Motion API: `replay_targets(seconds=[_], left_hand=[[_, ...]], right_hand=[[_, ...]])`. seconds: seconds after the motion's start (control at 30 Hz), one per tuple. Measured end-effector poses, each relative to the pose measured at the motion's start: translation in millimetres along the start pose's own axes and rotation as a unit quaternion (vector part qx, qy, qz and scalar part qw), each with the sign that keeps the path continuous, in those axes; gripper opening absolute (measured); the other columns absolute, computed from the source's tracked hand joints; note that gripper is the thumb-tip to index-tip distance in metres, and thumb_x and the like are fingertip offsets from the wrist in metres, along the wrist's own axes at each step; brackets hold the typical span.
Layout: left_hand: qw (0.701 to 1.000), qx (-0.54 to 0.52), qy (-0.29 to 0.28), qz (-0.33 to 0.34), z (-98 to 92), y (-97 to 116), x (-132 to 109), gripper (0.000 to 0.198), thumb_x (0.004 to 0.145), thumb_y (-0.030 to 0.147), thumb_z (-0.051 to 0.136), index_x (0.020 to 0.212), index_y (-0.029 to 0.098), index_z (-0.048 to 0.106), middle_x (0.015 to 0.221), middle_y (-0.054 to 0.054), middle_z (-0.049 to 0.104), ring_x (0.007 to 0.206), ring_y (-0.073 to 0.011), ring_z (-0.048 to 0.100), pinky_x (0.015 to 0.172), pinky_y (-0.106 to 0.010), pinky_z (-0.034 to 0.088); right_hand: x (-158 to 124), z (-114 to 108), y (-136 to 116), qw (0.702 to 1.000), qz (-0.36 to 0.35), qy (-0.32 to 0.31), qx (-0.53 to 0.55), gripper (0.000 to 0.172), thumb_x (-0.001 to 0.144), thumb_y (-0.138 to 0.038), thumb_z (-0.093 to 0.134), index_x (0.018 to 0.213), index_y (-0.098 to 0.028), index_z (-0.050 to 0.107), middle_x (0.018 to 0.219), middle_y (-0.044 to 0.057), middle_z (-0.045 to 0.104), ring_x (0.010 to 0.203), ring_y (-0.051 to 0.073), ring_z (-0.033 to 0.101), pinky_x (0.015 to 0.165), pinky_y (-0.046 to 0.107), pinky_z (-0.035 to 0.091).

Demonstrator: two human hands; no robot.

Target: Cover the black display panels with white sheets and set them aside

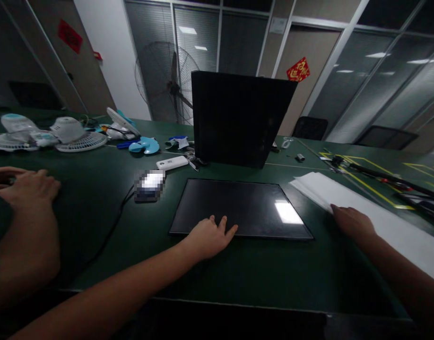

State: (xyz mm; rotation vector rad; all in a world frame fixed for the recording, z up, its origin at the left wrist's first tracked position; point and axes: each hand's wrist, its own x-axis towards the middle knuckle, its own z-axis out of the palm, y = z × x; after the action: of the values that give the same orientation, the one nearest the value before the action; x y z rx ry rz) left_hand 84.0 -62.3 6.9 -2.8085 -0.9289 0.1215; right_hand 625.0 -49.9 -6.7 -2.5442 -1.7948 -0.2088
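Observation:
A flat black display panel (234, 208) lies on the green table, a bright reflection near its right end. My left hand (212, 237) rests on its front edge with the fingers spread over the dark surface. To the right, my right hand (353, 222) grips the near edge of a long white sheet (390, 226), which looks like paper or thin foam. The thumb and part of the fingers are hidden at the sheet's edge. Behind the panel a large black box-like object (241, 120) stands upright.
Left of the panel lie a phone (149, 185) on a black cable and a white power bank (172, 163). Farther back are white fan parts (80, 137) and a blue fan blade (144, 145). Another person's hands (32, 186) rest at the far left. Black rods (394, 179) lie right.

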Motion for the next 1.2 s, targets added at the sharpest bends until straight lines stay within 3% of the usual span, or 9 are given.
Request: replay_targets(seconds=[0.2,0.3,0.37,0.47,0.57,0.63,0.93,1.03,1.2], left_hand=[[0.999,-0.024,0.041,0.018,-10.7,-50.7,21.3,0.043,0.110,0.050,0.048,0.114,0.019,0.077,0.098,-0.012,0.080,0.085,-0.0277,0.077,0.069,-0.034,0.050],[0.989,-0.067,0.097,-0.085,3.7,-86.4,25.2,0.043,0.111,0.044,0.044,0.108,0.020,0.079,0.102,-0.011,0.081,0.091,-0.0281,0.077,0.074,-0.036,0.053],[0.958,-0.115,0.160,-0.206,18.4,-108.8,22.6,0.042,0.110,0.039,0.041,0.106,0.020,0.079,0.108,-0.012,0.081,0.099,-0.0282,0.076,0.083,-0.038,0.054],[0.866,-0.243,0.254,-0.355,40.8,-136.7,14.5,0.046,0.110,0.039,0.036,0.116,0.018,0.077,0.118,-0.013,0.080,0.112,-0.0286,0.074,0.097,-0.038,0.053],[0.796,-0.362,0.276,-0.398,57.0,-156.1,8.3,0.053,0.110,0.045,0.033,0.121,0.016,0.076,0.124,-0.013,0.079,0.118,-0.0295,0.072,0.102,-0.038,0.053],[0.788,-0.401,0.267,-0.383,64.3,-164.5,7.4,0.056,0.109,0.050,0.034,0.121,0.016,0.076,0.124,-0.012,0.079,0.120,-0.0299,0.072,0.106,-0.039,0.052],[0.826,-0.370,0.203,-0.373,74.3,-174.6,11.5,0.056,0.098,0.050,0.062,0.144,0.018,0.068,0.145,-0.012,0.070,0.130,-0.0325,0.068,0.113,-0.043,0.051],[0.848,-0.335,0.181,-0.369,74.4,-173.8,10.7,0.059,0.089,0.039,0.074,0.145,0.022,0.067,0.147,-0.010,0.069,0.133,-0.0328,0.066,0.116,-0.043,0.050],[0.871,-0.327,0.187,-0.316,79.2,-173.8,12.8,0.054,0.090,0.028,0.067,0.144,0.021,0.067,0.153,-0.009,0.064,0.144,-0.0291,0.058,0.127,-0.044,0.040]], right_hand=[[-8.0,-30.0,-58.7,0.998,0.032,0.021,-0.054,0.048,0.104,-0.029,0.039,0.139,-0.015,0.069,0.115,0.027,0.075,0.097,0.043,0.075,0.073,0.049,0.053],[-28.5,-38.1,-120.6,0.996,-0.054,0.051,-0.044,0.048,0.109,-0.034,0.033,0.131,-0.020,0.073,0.123,0.021,0.076,0.101,0.036,0.077,0.078,0.045,0.057],[-45.7,-38.1,-165.6,0.984,-0.163,0.057,-0.040,0.044,0.108,-0.032,0.037,0.130,-0.018,0.072,0.130,0.018,0.074,0.108,0.031,0.076,0.087,0.042,0.059],[-70.1,-34.6,-223.8,0.949,-0.312,0.033,-0.012,0.043,0.104,-0.022,0.045,0.139,-0.017,0.068,0.138,0.015,0.072,0.117,0.026,0.073,0.098,0.039,0.059],[-86.3,-32.8,-260.5,0.905,-0.425,0.012,0.024,0.044,0.101,-0.019,0.048,0.139,-0.019,0.070,0.143,0.013,0.069,0.126,0.027,0.069,0.104,0.043,0.059],[-91.4,-32.7,-272.7,0.878,-0.475,0.007,0.055,0.041,0.102,-0.023,0.050,0.137,-0.022,0.072,0.145,0.010,0.069,0.130,0.029,0.067,0.107,0.049,0.057],[-86.9,-38.7,-269.4,0.828,-0.539,-0.037,0.151,0.045,0.101,-0.047,0.059,0.141,-0.029,0.071,0.151,0.005,0.065,0.136,0.030,0.062,0.113,0.054,0.053],[-58.4,-39.3,-247.0,0.873,-0.456,0.014,0.174,0.046,0.103,-0.049,0.053,0.140,-0.028,0.072,0.147,0.007,0.067,0.133,0.029,0.064,0.113,0.053,0.052],[10.6,-17.3,-177.0,0.983,-0.140,0.074,0.098,0.053,0.105,-0.051,0.041,0.126,-0.019,0.078,0.124,0.016,0.077,0.105,0.032,0.073,0.090,0.048,0.057]])
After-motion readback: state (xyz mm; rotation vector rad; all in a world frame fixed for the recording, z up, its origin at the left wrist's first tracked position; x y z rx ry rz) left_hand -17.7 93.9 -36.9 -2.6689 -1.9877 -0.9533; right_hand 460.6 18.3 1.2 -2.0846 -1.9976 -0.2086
